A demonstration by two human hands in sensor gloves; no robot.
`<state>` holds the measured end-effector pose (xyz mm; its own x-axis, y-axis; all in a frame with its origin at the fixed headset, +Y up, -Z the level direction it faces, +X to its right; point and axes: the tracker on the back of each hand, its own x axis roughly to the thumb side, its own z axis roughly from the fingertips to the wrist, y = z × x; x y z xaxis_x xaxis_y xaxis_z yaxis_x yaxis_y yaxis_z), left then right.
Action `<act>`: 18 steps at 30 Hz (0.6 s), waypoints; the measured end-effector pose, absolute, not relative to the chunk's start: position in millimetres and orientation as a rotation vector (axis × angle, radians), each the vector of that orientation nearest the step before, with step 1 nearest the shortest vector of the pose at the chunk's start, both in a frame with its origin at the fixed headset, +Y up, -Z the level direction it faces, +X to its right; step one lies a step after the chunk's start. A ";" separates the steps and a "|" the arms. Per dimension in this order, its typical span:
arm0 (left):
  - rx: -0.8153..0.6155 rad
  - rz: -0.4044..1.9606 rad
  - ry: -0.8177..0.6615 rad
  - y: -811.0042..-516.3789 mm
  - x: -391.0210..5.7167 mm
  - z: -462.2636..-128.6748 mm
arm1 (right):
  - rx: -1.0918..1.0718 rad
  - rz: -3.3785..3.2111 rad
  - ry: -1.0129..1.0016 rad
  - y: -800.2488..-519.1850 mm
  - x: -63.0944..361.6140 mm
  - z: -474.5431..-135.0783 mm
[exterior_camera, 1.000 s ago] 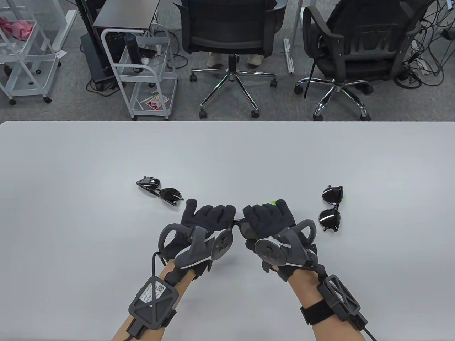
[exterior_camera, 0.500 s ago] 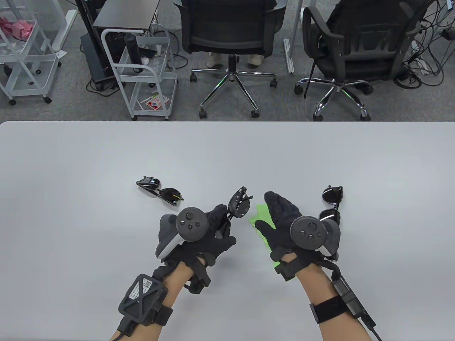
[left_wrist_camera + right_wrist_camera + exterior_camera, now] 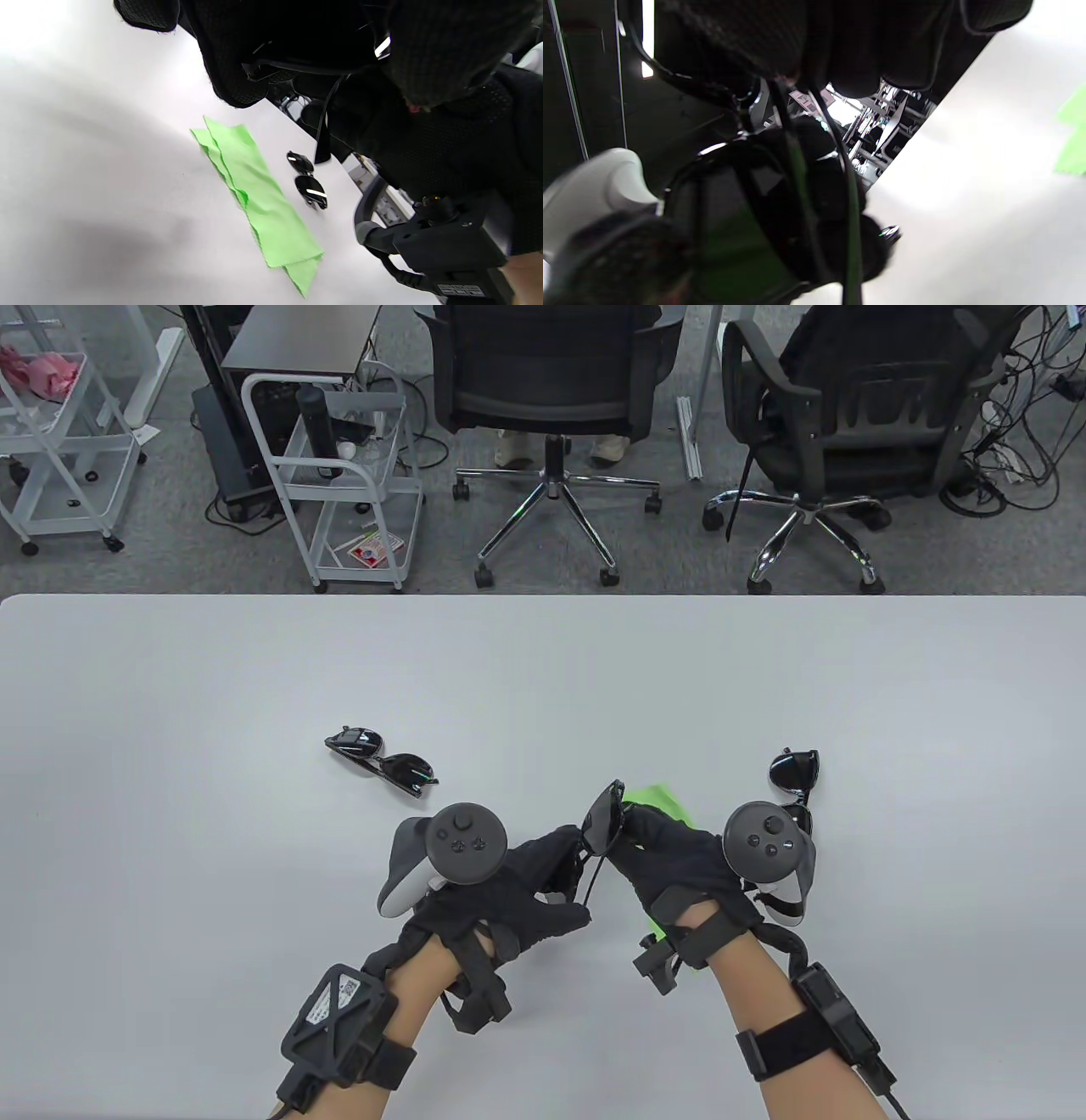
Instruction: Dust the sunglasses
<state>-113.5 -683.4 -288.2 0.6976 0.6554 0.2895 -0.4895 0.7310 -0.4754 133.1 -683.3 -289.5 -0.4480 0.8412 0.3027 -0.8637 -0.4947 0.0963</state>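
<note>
Wide pale surface (image 3: 170, 687), far half bare, office chairs beyond its far edge. Near the front centre both hands meet on one pair of sunglasses (image 3: 604, 819): left hand (image 3: 517, 891) grips the frame, right hand (image 3: 674, 861) pinches it too. Green cloth (image 3: 254, 195) lies flat under the right hand. Second sunglasses (image 3: 382, 763) left, third pair (image 3: 793, 776) right, both near.

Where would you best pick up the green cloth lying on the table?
Pinch the green cloth at its near short end, coming from above on the person's side. It lies flat in a long folded strip, and that end is loose with layered edges, clear of both hands.
</note>
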 end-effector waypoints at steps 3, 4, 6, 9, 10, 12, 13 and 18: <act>-0.318 0.513 -0.444 -681.4 -117.5 -288.5 | 0.399 2.326 -0.249 -675.8 135.4 -287.2; -0.292 0.440 -0.440 -680.5 -118.4 -288.4 | 0.407 2.426 -0.305 -674.0 136.3 -286.5; -0.221 0.260 -0.426 -678.9 -118.6 -287.5 | 0.403 2.543 -0.369 -672.3 142.4 -287.3; -0.174 0.129 -0.423 -678.3 -117.1 -286.4 | 0.345 2.387 -0.299 -676.8 150.6 -289.6; -0.187 0.157 -0.428 -678.6 -115.7 -286.2 | 0.331 2.359 -0.289 -677.8 152.9 -289.9; -0.211 0.190 -0.434 -678.4 -113.8 -285.9 | 0.344 2.403 -0.320 -675.8 154.5 -289.4; -0.205 0.184 -0.433 -677.9 -113.6 -285.8 | 0.360 2.444 -0.350 -673.7 154.4 -288.8; -0.173 0.245 -0.426 -676.3 -113.6 -284.6 | 0.420 2.504 -0.456 -665.7 145.2 -283.6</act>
<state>-113.6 -676.3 -284.6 0.8821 0.2702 0.3860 -0.1981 0.9560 -0.2165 145.2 -665.7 -283.6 -0.7975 0.4639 0.3858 -0.5702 -0.7885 -0.2304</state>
